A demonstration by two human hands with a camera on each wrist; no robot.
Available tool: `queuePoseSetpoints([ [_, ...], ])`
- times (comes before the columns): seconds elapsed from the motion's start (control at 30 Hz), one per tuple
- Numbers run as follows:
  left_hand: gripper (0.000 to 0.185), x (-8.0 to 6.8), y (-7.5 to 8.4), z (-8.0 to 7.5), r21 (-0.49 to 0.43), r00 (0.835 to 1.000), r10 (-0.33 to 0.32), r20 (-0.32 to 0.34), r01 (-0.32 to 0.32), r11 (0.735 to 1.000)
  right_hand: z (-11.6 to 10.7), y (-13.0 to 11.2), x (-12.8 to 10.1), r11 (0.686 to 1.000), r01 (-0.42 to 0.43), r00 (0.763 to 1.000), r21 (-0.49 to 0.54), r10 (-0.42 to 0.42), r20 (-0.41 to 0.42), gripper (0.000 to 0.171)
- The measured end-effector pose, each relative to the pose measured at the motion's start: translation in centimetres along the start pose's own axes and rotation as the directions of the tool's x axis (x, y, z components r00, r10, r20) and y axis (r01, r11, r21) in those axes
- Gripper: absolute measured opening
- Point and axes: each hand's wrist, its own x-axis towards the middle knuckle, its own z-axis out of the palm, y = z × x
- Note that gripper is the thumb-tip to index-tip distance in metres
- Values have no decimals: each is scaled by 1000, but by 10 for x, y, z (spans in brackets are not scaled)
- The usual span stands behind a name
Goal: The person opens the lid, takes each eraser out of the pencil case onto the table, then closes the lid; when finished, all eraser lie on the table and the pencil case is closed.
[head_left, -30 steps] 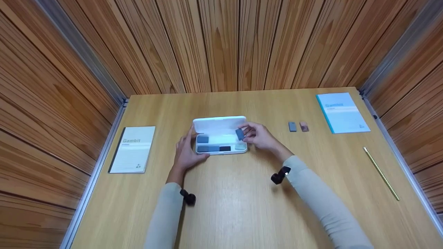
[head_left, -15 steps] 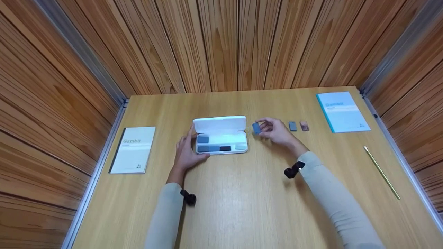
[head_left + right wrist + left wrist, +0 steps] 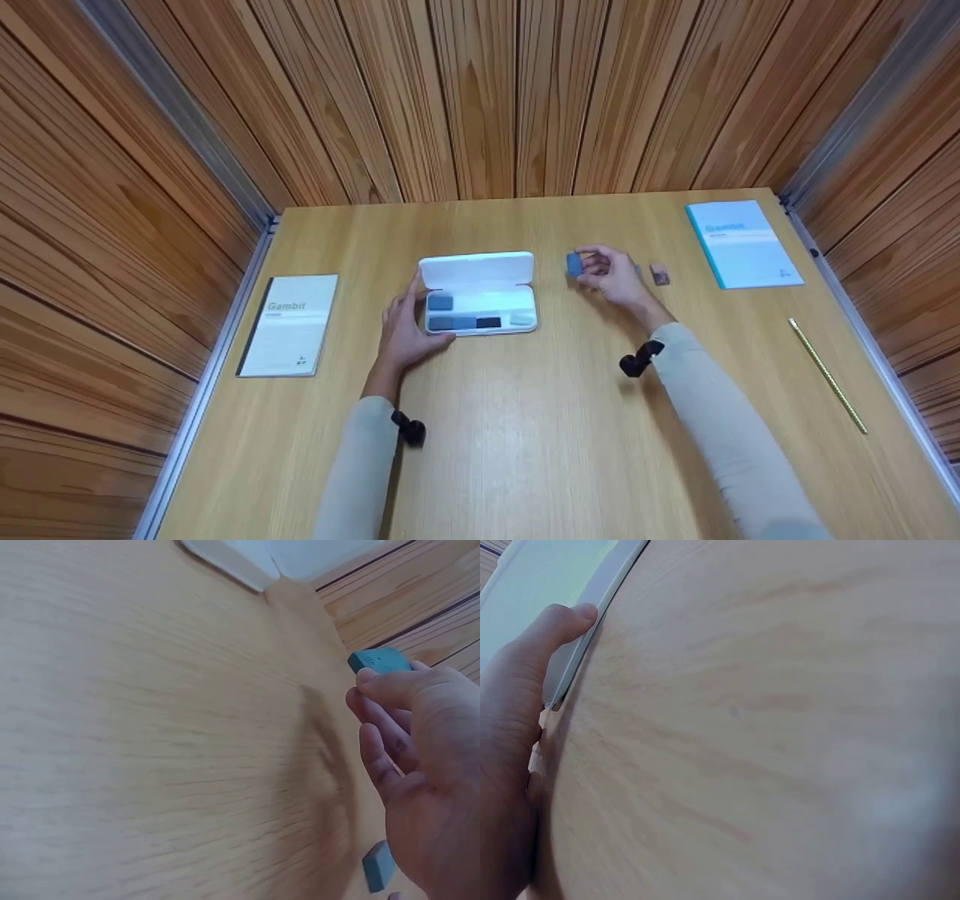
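Head view, centre of the frame: left hand (image 3: 405,330) cupping the left end of the open white case (image 3: 480,296), fingers curled along its side, steadying it on the table (image 3: 525,450). Right of the case, right hand (image 3: 611,274) pinching a small blue block (image 3: 574,264) between thumb and fingertips, lifting it above the tabletop, apart from the case. Just right of that hand, a brownish block (image 3: 659,274) lying flat; a grey one beside it mostly hiding behind the fingers. Inside the case, several dark pieces (image 3: 457,322) sitting in the tray, so judging the emptying as partly done, with more pieces left. Booklets resting at far left (image 3: 289,322) and upper right (image 3: 742,244), a gold pencil (image 3: 825,375) at right. Left wrist view, upper left: thumb pressing the case edge (image 3: 592,637), palm lying on the wood. Right wrist view, upper right: fingertips gripping the blue block (image 3: 379,660); at the bottom, a grey block (image 3: 379,866) lying on the table; case corner (image 3: 225,555) showing at top.
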Motion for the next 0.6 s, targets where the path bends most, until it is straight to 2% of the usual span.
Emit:
queuePoseSetpoints([
  [0.6,140,0,-1,0,-20,1000,-21,2,21,1000,14,19,4,999,-5,999,-51,3,-33,52],
])
